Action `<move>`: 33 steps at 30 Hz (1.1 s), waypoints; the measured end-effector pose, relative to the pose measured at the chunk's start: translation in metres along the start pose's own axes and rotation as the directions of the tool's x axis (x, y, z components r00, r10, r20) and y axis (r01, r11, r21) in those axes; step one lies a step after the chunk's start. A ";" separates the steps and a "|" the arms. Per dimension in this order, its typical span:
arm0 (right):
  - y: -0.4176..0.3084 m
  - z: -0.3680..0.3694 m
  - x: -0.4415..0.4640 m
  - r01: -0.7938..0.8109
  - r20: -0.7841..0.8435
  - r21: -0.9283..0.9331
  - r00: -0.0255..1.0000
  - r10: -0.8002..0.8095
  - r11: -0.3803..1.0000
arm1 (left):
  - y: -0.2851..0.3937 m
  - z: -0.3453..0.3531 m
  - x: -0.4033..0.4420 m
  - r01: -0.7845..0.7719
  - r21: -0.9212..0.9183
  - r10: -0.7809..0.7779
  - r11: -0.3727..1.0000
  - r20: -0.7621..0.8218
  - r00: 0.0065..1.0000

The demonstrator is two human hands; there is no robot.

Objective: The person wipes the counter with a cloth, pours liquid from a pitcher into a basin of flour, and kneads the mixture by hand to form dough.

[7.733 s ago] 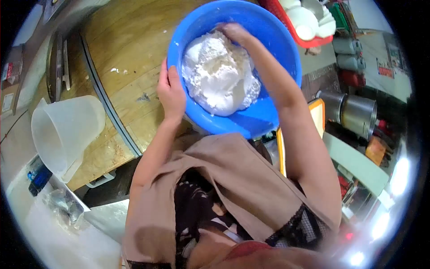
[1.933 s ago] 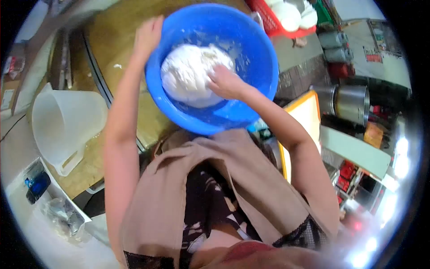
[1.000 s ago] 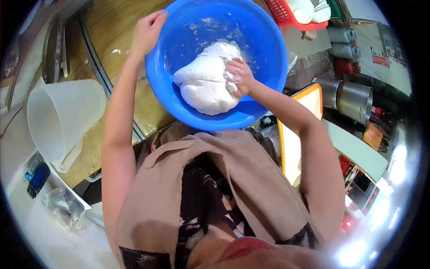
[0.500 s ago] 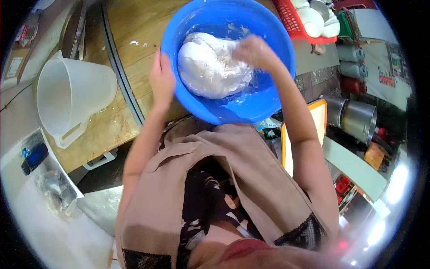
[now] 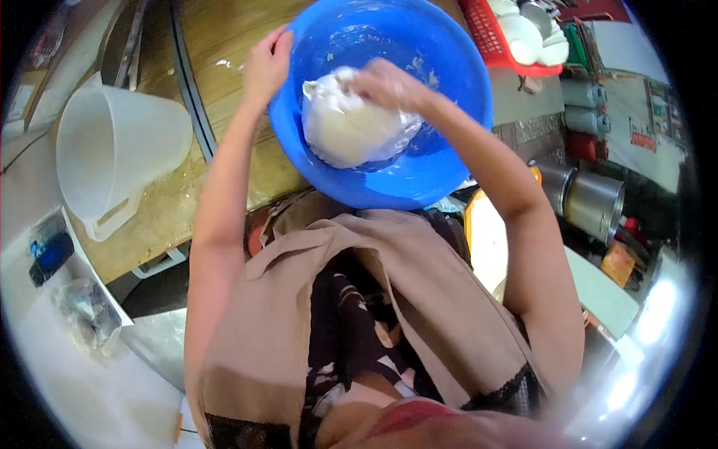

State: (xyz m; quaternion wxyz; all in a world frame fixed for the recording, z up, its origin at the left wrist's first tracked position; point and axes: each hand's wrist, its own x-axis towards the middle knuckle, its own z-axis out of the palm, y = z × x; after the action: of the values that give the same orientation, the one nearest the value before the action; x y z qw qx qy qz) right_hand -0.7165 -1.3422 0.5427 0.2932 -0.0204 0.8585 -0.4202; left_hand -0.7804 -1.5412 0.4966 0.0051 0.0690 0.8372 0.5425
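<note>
A large blue plastic basin (image 5: pixel 449 142) sits in front of me, with smears and bits of dough stuck to its inner wall. In it lies a big lump of white dough (image 5: pixel 344 131), its top edge ragged and pulled up. My left hand (image 5: pixel 268 66) grips the basin's left rim. Over the upper right of the dough, my right hand (image 5: pixel 389 86) is closed, its fingers curled into the dough; motion blurs it and the fingertips are hidden.
A translucent plastic pitcher (image 5: pixel 123 146) lies on its side on the wooden table (image 5: pixel 224 90) at left. A red basket (image 5: pixel 486 37) of white bowls stands at upper right. Metal pots (image 5: pixel 594 202) are at far right, and a clear plastic bag (image 5: pixel 86 314) lies lower left.
My right hand has moved left over the dough. The dough has turned and changed shape, its edge now pulled up. My left hand has slid up along the basin's rim.
</note>
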 end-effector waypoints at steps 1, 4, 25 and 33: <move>-0.001 0.004 -0.032 0.013 -0.098 -0.170 0.995 -0.030 0.985 | 0.004 0.000 0.008 -0.014 0.014 0.013 1.000 0.061 0.998; 0.070 0.034 -0.063 0.404 -0.283 -0.406 0.797 -0.533 0.820 | 0.001 0.007 0.021 -0.033 0.002 0.032 0.999 0.146 0.989; 0.062 -0.058 0.047 -0.211 -0.388 -0.296 0.918 0.085 0.931 | 0.014 0.013 -0.080 0.152 -0.246 -0.198 0.957 -0.172 0.965; 0.015 -0.010 0.108 -0.136 0.087 0.255 0.989 0.117 0.957 | 0.002 0.001 -0.013 0.168 -0.109 -0.176 0.980 -0.063 0.982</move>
State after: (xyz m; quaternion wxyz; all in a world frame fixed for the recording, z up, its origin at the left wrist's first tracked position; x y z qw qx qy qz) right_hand -0.8078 -1.3559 0.4842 0.3499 0.0582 0.7843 -0.5089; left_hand -0.7675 -1.5415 0.4969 0.0252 -0.0237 0.8104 0.5848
